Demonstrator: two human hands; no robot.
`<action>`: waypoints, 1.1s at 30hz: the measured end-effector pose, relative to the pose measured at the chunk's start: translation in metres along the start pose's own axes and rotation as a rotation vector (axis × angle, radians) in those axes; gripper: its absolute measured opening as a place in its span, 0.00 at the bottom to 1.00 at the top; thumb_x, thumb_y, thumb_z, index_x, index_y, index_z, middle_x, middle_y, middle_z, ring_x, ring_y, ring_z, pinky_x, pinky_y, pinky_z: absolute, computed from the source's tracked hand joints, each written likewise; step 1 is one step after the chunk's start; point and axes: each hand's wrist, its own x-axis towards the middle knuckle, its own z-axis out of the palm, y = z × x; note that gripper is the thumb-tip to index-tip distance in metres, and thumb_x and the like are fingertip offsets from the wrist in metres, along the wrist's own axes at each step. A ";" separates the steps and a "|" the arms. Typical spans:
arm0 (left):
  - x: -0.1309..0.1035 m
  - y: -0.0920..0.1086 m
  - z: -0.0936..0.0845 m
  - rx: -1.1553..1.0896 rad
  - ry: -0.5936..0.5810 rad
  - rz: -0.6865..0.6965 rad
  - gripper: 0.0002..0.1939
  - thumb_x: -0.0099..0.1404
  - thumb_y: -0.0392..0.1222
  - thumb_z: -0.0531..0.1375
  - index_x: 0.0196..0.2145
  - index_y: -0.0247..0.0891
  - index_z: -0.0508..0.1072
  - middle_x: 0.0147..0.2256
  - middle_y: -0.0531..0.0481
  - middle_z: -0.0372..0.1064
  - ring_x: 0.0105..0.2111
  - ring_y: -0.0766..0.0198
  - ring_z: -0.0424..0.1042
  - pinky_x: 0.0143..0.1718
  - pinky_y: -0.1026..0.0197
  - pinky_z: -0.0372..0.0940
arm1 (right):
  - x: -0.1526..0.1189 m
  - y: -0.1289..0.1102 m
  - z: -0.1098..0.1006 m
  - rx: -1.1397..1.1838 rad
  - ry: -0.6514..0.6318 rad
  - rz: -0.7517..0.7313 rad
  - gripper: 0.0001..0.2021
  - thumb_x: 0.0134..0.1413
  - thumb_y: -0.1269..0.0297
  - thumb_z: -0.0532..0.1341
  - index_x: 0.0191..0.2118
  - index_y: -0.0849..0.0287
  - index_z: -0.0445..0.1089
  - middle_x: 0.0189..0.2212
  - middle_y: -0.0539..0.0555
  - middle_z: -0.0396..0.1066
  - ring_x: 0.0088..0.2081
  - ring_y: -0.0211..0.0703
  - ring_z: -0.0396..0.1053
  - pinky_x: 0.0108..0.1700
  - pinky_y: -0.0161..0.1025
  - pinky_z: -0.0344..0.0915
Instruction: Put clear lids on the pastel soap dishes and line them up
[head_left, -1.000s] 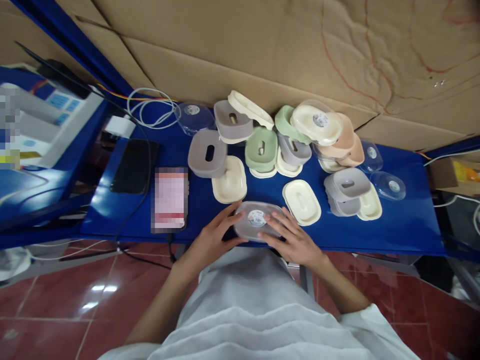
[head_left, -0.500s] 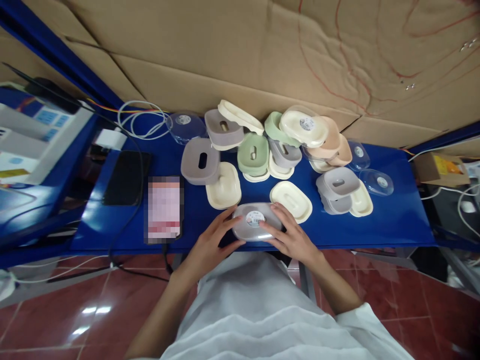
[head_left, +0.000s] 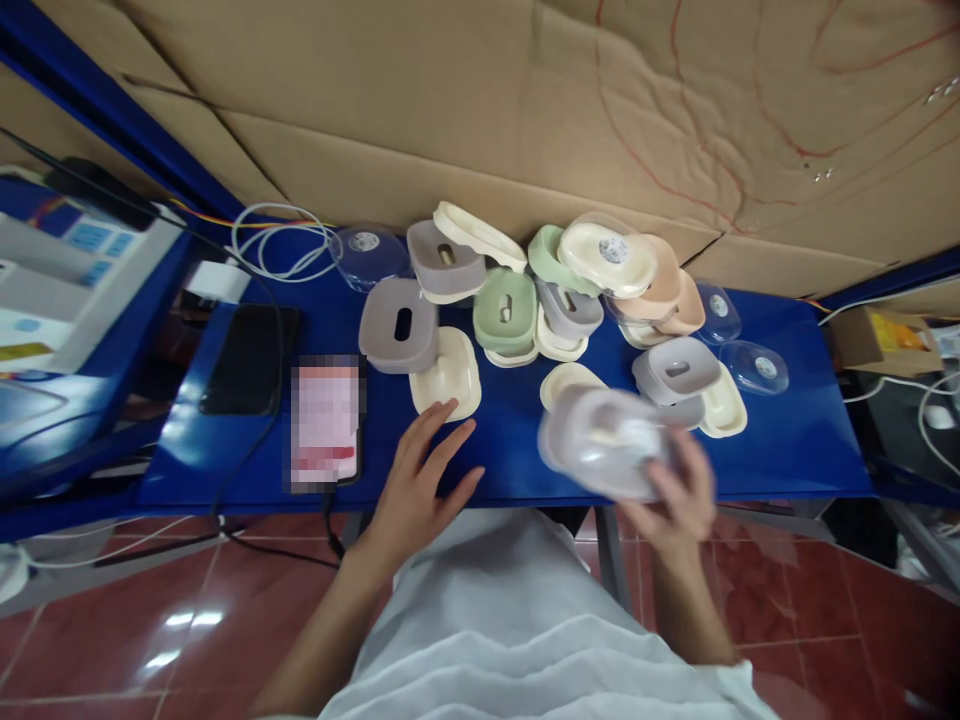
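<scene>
My right hand [head_left: 679, 490] grips a greyish-lilac oval box with a clear lid [head_left: 600, 435], blurred by motion, above the front of the table. A white round sticker on the lid is partly hidden by my fingers. Behind the box, a cream oval tray [head_left: 566, 383] lies partly covered. My left hand [head_left: 427, 470] is open with its fingers spread, holding nothing. Its fingertips reach the near edge of a cream lid-like piece [head_left: 448, 375]. Just beyond stands a lilac box with an oval slot [head_left: 397, 325].
Green [head_left: 505, 310], lilac and peach boxes [head_left: 681, 300] stand along the back, with clear lids [head_left: 754, 367] at the right. A lit phone [head_left: 325, 420], a black phone [head_left: 251, 360] and a coiled white cable [head_left: 281, 245] lie left. Cardboard [head_left: 450, 100] walls the blue table's back.
My left hand has let go of the lidded lilac box and moved slightly left. My right hand has carried the box to the right and tilted it.
</scene>
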 end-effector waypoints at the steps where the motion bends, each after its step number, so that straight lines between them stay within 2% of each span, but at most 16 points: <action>1: 0.002 -0.001 0.003 0.092 -0.004 -0.010 0.36 0.75 0.41 0.64 0.75 0.50 0.57 0.72 0.37 0.61 0.72 0.40 0.62 0.70 0.32 0.62 | -0.007 0.016 -0.017 -0.141 0.151 0.039 0.40 0.58 0.54 0.76 0.74 0.42 0.65 0.72 0.59 0.64 0.69 0.75 0.66 0.66 0.76 0.68; 3: 0.005 -0.004 0.007 0.202 -0.037 -0.014 0.32 0.76 0.43 0.64 0.73 0.48 0.61 0.67 0.38 0.68 0.68 0.40 0.67 0.69 0.32 0.62 | -0.028 0.058 -0.052 -0.399 0.477 0.130 0.41 0.50 0.45 0.78 0.70 0.46 0.72 0.67 0.63 0.71 0.66 0.82 0.68 0.65 0.80 0.65; 4: 0.005 -0.005 0.009 0.221 -0.050 -0.012 0.29 0.76 0.43 0.63 0.71 0.47 0.64 0.63 0.38 0.72 0.65 0.41 0.70 0.69 0.33 0.63 | -0.041 0.082 -0.067 -0.477 0.570 0.164 0.42 0.48 0.42 0.79 0.68 0.45 0.74 0.63 0.63 0.74 0.64 0.83 0.69 0.64 0.79 0.65; 6: 0.004 -0.007 0.010 0.222 -0.043 -0.002 0.23 0.76 0.44 0.63 0.66 0.45 0.69 0.54 0.41 0.76 0.58 0.46 0.75 0.68 0.35 0.65 | -0.067 0.129 -0.092 -0.552 0.642 0.326 0.35 0.51 0.49 0.78 0.65 0.37 0.75 0.63 0.57 0.74 0.65 0.81 0.69 0.66 0.73 0.64; 8: 0.001 -0.007 0.009 0.211 -0.017 0.013 0.17 0.75 0.45 0.65 0.59 0.43 0.73 0.47 0.43 0.75 0.52 0.50 0.77 0.67 0.37 0.67 | -0.088 0.167 -0.105 -0.569 0.621 0.365 0.35 0.50 0.51 0.79 0.64 0.37 0.76 0.63 0.57 0.73 0.64 0.82 0.69 0.66 0.72 0.64; 10: -0.001 -0.007 0.007 0.180 -0.020 0.042 0.12 0.74 0.44 0.65 0.53 0.43 0.75 0.43 0.46 0.74 0.49 0.53 0.78 0.67 0.39 0.68 | -0.097 0.191 -0.108 -0.501 0.533 0.338 0.33 0.54 0.50 0.77 0.66 0.40 0.75 0.65 0.57 0.70 0.67 0.82 0.65 0.69 0.72 0.62; 15: -0.006 -0.007 0.000 0.130 -0.102 0.092 0.11 0.75 0.35 0.62 0.51 0.47 0.78 0.49 0.47 0.77 0.54 0.55 0.78 0.72 0.35 0.62 | -0.075 0.205 -0.103 -0.234 0.281 0.220 0.29 0.71 0.47 0.62 0.70 0.54 0.69 0.75 0.55 0.58 0.78 0.78 0.46 0.73 0.73 0.57; 17: -0.008 -0.007 0.000 0.143 -0.076 0.099 0.13 0.74 0.34 0.63 0.52 0.47 0.79 0.55 0.46 0.77 0.59 0.51 0.76 0.71 0.35 0.64 | -0.061 0.197 -0.101 -0.249 0.253 0.211 0.29 0.73 0.48 0.60 0.73 0.52 0.66 0.76 0.55 0.55 0.78 0.76 0.44 0.74 0.72 0.56; 19: -0.010 -0.007 0.001 0.126 -0.047 0.105 0.15 0.74 0.32 0.62 0.54 0.46 0.77 0.58 0.44 0.76 0.62 0.50 0.74 0.68 0.38 0.68 | -0.049 0.177 -0.091 -0.335 0.322 0.199 0.29 0.74 0.52 0.60 0.75 0.48 0.62 0.76 0.55 0.56 0.78 0.75 0.46 0.76 0.70 0.53; 22: -0.010 -0.005 0.006 0.045 0.019 0.075 0.16 0.75 0.32 0.61 0.58 0.44 0.74 0.57 0.43 0.75 0.62 0.52 0.74 0.65 0.46 0.73 | -0.036 0.115 -0.055 -0.398 0.371 0.194 0.27 0.74 0.60 0.60 0.75 0.45 0.63 0.71 0.59 0.65 0.73 0.71 0.60 0.74 0.67 0.57; 23: -0.010 -0.003 0.007 0.018 0.046 0.050 0.16 0.76 0.32 0.61 0.58 0.44 0.73 0.56 0.43 0.75 0.62 0.53 0.75 0.64 0.47 0.73 | -0.032 0.089 -0.037 -0.342 0.248 0.195 0.27 0.74 0.62 0.58 0.75 0.47 0.62 0.68 0.61 0.69 0.69 0.69 0.66 0.70 0.68 0.62; 25: -0.008 -0.001 0.009 -0.007 0.087 0.005 0.15 0.76 0.33 0.60 0.58 0.45 0.73 0.56 0.44 0.75 0.61 0.54 0.75 0.64 0.47 0.74 | -0.024 0.038 0.002 -0.243 -0.046 0.118 0.22 0.71 0.60 0.64 0.68 0.43 0.71 0.58 0.56 0.79 0.58 0.62 0.78 0.60 0.60 0.75; 26: -0.007 -0.001 0.009 0.001 0.094 -0.005 0.15 0.77 0.33 0.60 0.58 0.45 0.72 0.56 0.44 0.75 0.61 0.54 0.75 0.65 0.47 0.73 | -0.019 0.017 0.019 -0.197 -0.197 0.118 0.23 0.71 0.59 0.65 0.68 0.47 0.70 0.60 0.58 0.78 0.59 0.61 0.77 0.61 0.60 0.73; 28: -0.007 -0.002 0.008 0.053 0.088 0.012 0.15 0.76 0.33 0.60 0.58 0.45 0.72 0.56 0.43 0.75 0.61 0.53 0.75 0.65 0.46 0.73 | -0.009 -0.011 0.045 -0.137 -0.367 0.112 0.23 0.73 0.59 0.64 0.69 0.50 0.68 0.63 0.59 0.76 0.62 0.58 0.74 0.65 0.58 0.68; 30: -0.009 -0.005 0.006 0.129 0.059 0.048 0.15 0.76 0.33 0.60 0.58 0.44 0.72 0.56 0.42 0.75 0.62 0.51 0.75 0.65 0.44 0.73 | 0.001 -0.020 0.055 -0.088 -0.407 0.107 0.20 0.75 0.62 0.61 0.68 0.51 0.69 0.63 0.58 0.75 0.64 0.55 0.73 0.67 0.57 0.65; 33: -0.014 -0.012 0.003 0.207 0.025 0.070 0.16 0.75 0.31 0.59 0.58 0.41 0.73 0.56 0.41 0.75 0.62 0.49 0.74 0.67 0.41 0.71 | 0.016 -0.011 0.051 -0.022 -0.390 0.080 0.16 0.75 0.67 0.60 0.62 0.48 0.74 0.60 0.54 0.78 0.60 0.52 0.75 0.66 0.56 0.65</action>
